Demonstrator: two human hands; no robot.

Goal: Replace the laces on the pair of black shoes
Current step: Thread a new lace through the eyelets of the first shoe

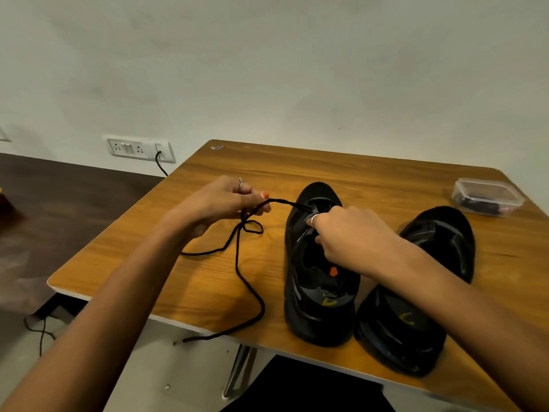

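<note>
Two black shoes stand side by side on the wooden table (208,292), toes pointing away from me. My left hand (225,200) pinches a black lace (237,263) that runs taut to the front eyelets of the left shoe (315,316). The lace's loose length loops over the table, and one end hangs past the near edge. My right hand (347,236) rests on the left shoe's upper, its fingers curled at the eyelet area and hiding what they hold. The right shoe (416,331) lies untouched under my right forearm.
A clear plastic box (487,197) with dark contents sits at the table's far right corner. A wall socket strip (139,148) with a plugged black cable is behind the table's left side. The table's near edge runs diagonally, with floor to the left.
</note>
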